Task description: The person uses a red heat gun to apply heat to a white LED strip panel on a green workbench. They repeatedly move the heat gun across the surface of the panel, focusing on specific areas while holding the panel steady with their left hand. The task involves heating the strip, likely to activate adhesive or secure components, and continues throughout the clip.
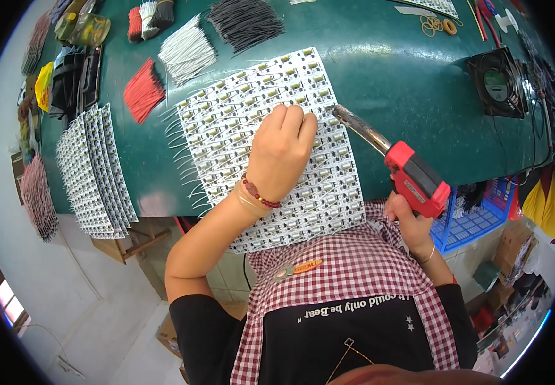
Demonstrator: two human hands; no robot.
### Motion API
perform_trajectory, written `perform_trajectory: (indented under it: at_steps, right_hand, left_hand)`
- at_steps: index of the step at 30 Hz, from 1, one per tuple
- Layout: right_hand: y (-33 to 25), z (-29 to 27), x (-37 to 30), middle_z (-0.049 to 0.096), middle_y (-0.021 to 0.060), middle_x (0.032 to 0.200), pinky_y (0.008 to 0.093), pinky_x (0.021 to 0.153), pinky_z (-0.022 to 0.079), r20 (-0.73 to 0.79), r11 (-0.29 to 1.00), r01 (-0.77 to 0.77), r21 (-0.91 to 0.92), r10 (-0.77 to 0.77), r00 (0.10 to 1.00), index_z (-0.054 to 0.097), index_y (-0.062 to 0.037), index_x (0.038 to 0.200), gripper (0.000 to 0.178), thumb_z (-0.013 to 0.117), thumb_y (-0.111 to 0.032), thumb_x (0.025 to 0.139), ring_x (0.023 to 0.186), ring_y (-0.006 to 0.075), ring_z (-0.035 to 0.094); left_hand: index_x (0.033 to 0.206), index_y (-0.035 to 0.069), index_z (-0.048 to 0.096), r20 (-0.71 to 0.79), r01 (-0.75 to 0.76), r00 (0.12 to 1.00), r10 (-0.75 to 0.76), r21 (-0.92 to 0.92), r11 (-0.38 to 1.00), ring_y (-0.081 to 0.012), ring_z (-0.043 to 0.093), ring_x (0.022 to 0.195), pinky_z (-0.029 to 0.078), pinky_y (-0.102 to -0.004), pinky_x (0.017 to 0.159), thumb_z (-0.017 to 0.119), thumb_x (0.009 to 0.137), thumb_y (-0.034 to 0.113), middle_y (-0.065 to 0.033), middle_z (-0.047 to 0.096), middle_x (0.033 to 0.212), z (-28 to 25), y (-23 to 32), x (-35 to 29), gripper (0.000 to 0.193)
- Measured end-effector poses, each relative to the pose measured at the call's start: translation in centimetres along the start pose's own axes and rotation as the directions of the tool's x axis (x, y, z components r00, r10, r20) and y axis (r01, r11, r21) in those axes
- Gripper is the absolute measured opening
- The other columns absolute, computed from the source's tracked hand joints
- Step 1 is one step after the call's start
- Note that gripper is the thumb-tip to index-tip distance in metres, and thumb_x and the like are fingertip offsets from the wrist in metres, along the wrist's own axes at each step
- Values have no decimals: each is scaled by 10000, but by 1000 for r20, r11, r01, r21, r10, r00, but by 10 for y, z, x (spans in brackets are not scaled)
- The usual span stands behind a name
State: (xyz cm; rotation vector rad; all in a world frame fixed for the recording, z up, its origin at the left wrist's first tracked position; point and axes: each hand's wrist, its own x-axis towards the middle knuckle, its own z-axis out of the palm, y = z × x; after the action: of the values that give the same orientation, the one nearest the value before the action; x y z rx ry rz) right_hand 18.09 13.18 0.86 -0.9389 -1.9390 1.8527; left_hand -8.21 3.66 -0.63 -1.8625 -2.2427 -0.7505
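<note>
A large white panel of small circuit boards (pixel 335 192) lies in front of me, its near edge over the table's edge at my apron. My left hand (pixel 282 153) rests over the panel's upper middle with its fingers curled and pinched together. The fingertips, and whatever they hold, are hidden behind the knuckles. In my right hand (pixel 409 223) is a red and black soldering gun (pixel 418 179), gripped by its handle. Its metal tip points up and left, at the panel's right edge beside my left fingers. Thin white wires (pixel 184 160) stick out along the panel's left side.
Bundles of red wires (pixel 144 90), white wires (pixel 187 51) and black wires (pixel 245 24) lie beyond the panel. Stacked circuit panels (pixel 94 173) sit at the left. A black fan (pixel 496 83) stands at the right, above a blue crate (pixel 473 221). A solder coil (pixel 449 26) lies far right.
</note>
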Motion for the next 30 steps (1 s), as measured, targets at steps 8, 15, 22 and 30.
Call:
perform_trajectory:
  at_steps: [8, 15, 22, 30]
  right_hand:
    - [9, 0, -2, 552, 48, 695, 269, 571, 457, -6, 998, -29, -48, 28, 1000, 517, 51, 1232, 275, 547, -56, 980, 594, 117, 532]
    - [8, -1, 2, 579, 25, 797, 270, 589, 444, -23, 993, -27, -117, 25, 999, 632, -19, 994, 132, 683, -101, 903, 672, 114, 549]
    - [9, -2, 2, 587, 42, 820, 288, 554, 433, -17, 980, -8, -197, 5, 1000, 659, -17, 957, 179, 756, -80, 820, 645, 149, 559]
    - [12, -4, -7, 626, 45, 830, 283, 585, 457, -24, 995, -41, -95, 38, 999, 672, -29, 997, 162, 733, -71, 853, 672, 126, 575]
  left_hand:
    - [934, 14, 653, -1, -4, 1000, 4, -42, 999, -232, 508, 729, 462, -334, 615, 629, 692, -53, -83, 450, 759, 1, -2, -2, 252]
    - [928, 15, 665, -4, 9, 1000, -9, -55, 998, -227, 509, 728, 465, -329, 622, 638, 711, -52, -82, 455, 755, 2, -3, -2, 230]
    - [938, 0, 667, -9, 2, 1000, -3, -56, 998, -234, 512, 729, 469, -328, 630, 642, 708, -49, -84, 471, 765, 5, -3, -2, 236]
    - [850, -13, 608, 10, -19, 1000, 19, -35, 999, -222, 515, 752, 481, -317, 660, 616, 694, 2, -91, 496, 805, 3, -2, -2, 157]
